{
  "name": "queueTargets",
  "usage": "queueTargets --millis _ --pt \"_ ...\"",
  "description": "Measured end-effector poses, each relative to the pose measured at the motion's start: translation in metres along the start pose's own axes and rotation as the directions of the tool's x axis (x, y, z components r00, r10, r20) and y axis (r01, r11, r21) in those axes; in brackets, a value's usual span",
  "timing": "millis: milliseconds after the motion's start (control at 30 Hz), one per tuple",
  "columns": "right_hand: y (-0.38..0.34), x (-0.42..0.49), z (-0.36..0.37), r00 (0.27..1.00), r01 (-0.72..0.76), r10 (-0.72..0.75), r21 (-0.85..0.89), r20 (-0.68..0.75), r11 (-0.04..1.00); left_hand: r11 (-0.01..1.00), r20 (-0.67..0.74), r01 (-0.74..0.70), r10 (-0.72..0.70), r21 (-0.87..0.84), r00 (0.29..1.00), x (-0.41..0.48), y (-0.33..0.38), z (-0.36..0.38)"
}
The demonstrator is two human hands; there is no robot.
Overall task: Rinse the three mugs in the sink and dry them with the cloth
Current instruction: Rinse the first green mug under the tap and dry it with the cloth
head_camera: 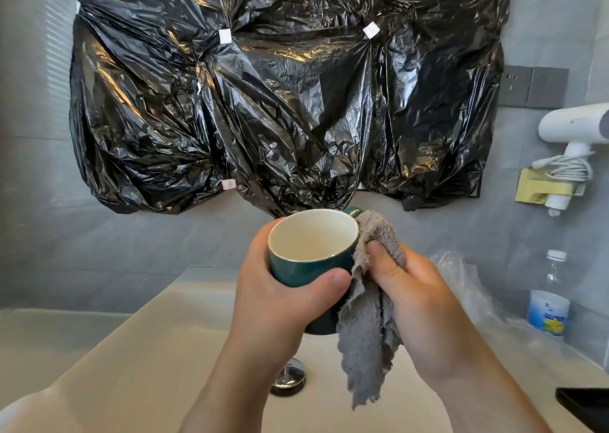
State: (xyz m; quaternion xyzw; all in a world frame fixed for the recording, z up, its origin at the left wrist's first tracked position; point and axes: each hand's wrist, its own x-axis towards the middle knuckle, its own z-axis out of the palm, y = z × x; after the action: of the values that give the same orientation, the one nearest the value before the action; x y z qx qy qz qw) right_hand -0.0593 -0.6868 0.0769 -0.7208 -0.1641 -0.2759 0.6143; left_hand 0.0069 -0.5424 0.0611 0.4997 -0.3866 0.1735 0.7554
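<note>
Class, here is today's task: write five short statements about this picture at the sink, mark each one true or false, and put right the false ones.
1. The left hand grips the dark green ceramic mug with a white inside. True.
2. The right hand holds a yellow sponge. False: it holds a grey fluffy cloth against the mug's side.
3. The mug is full of water. False: its inside looks empty.
4. The chrome drain plug sits in the white sink below the mug. True.
5. The clear plastic bottle with a white cap lies on its side. False: it stands upright, right of the sink.
</note>
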Motion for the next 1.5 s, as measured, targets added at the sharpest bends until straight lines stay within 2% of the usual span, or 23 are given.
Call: queueTargets --millis 100,200,267,400,467,567,633,700,767,833,867,900,967,1033,1067,1133,1200,1233,1267,1333,1367,1433,1500 --pt "-0.004 -0.001 0.002 0.983 0.136 -0.155 -0.174 -0.097 0.975 0.999 -0.092 0.029 -0.032 -0.040 0.995 0.000 -0.001 0.003" --pt "-0.005 -0.002 0.004 0.970 0.191 -0.220 -0.234 -0.105 0.953 0.999 -0.130 0.028 -0.034 -0.042 0.991 0.001 -0.003 0.003" --pt "-0.003 -0.002 0.006 0.980 0.175 -0.189 -0.188 -0.058 0.966 0.998 -0.108 0.032 -0.037 -0.056 0.993 0.001 -0.003 0.001" --pt "0.001 0.000 0.003 0.999 0.040 -0.040 0.046 0.010 0.998 1.000 -0.014 0.027 -0.027 -0.003 1.000 -0.001 -0.001 -0.001" --pt "0.000 0.000 0.002 1.000 0.004 -0.006 0.085 0.025 0.996 1.000 0.017 0.023 -0.024 0.015 1.000 -0.002 0.000 -0.001" --pt "-0.002 -0.001 0.004 0.998 0.055 -0.056 -0.052 -0.015 0.997 0.999 -0.009 0.029 -0.029 -0.024 1.000 -0.001 -0.001 -0.001" --pt "-0.004 -0.001 0.006 0.979 0.154 -0.181 -0.243 -0.091 0.958 0.997 -0.068 0.042 -0.046 -0.068 0.997 0.001 -0.002 -0.001" --pt "-0.006 -0.001 0.007 0.957 0.224 -0.275 -0.361 -0.097 0.906 0.994 -0.100 0.047 -0.057 -0.094 0.993 0.002 -0.002 -0.003" --pt "-0.006 -0.003 0.009 0.973 0.198 -0.223 -0.285 -0.055 0.938 0.994 -0.086 0.049 -0.058 -0.094 0.995 0.003 -0.003 -0.005" --pt "-0.007 -0.003 0.010 0.997 0.080 -0.081 -0.040 -0.017 0.996 0.997 -0.031 0.053 -0.055 -0.057 0.998 0.001 -0.002 -0.005" --pt "-0.007 -0.003 0.010 1.000 0.029 -0.029 0.028 -0.009 0.999 0.997 -0.001 0.063 -0.063 -0.032 0.998 0.000 -0.002 -0.005" --pt "-0.005 -0.002 0.008 1.000 0.009 -0.008 0.026 -0.007 1.000 0.997 0.018 0.076 -0.076 -0.015 0.997 0.000 -0.002 -0.005" --pt "-0.001 -0.001 0.005 0.994 0.055 -0.067 -0.136 -0.089 0.989 0.992 0.032 0.121 -0.119 -0.043 0.992 0.000 -0.002 -0.006" --pt "-0.001 0.001 0.001 0.944 0.119 -0.210 -0.332 -0.255 0.936 0.974 0.036 0.186 -0.183 -0.132 0.982 -0.001 -0.001 -0.007" --pt "-0.001 0.001 -0.002 0.898 0.126 -0.255 -0.345 -0.359 0.930 0.964 0.040 0.211 -0.207 -0.160 0.977 0.000 0.000 -0.007" --pt "-0.004 0.003 -0.009 0.799 0.147 -0.240 -0.207 -0.551 0.967 0.951 0.059 0.243 -0.236 -0.191 0.970 0.000 0.002 -0.007" --pt "-0.002 0.005 -0.011 0.745 0.171 -0.266 -0.210 -0.612 0.963 0.927 0.103 0.287 -0.270 -0.241 0.957 -0.001 0.003 -0.005" --pt "0.000 0.006 -0.009 0.765 0.171 -0.299 -0.267 -0.570 0.948 0.908 0.133 0.313 -0.287 -0.277 0.949 -0.002 0.004 -0.005" --pt "0.002 0.006 -0.004 0.818 0.170 -0.299 -0.290 -0.491 0.942 0.893 0.166 0.333 -0.294 -0.303 0.941 -0.002 0.005 -0.005" --pt "0.005 0.007 0.004 0.930 0.160 -0.226 -0.232 -0.292 0.960 0.885 0.232 0.342 -0.278 -0.315 0.932 -0.001 0.006 -0.007" --pt "0.005 0.007 0.004 0.950 0.157 -0.212 -0.238 -0.231 0.959 0.887 0.257 0.339 -0.264 -0.313 0.930 0.000 0.006 -0.008" --pt "0.005 0.008 0.000 0.940 0.170 -0.253 -0.328 -0.229 0.929 0.890 0.299 0.346 -0.257 -0.296 0.919 0.000 0.007 -0.008" --pt "0.005 0.006 -0.003 0.894 0.159 -0.312 -0.423 -0.321 0.892 0.892 0.309 0.369 -0.284 -0.261 0.907 -0.001 0.007 -0.005"
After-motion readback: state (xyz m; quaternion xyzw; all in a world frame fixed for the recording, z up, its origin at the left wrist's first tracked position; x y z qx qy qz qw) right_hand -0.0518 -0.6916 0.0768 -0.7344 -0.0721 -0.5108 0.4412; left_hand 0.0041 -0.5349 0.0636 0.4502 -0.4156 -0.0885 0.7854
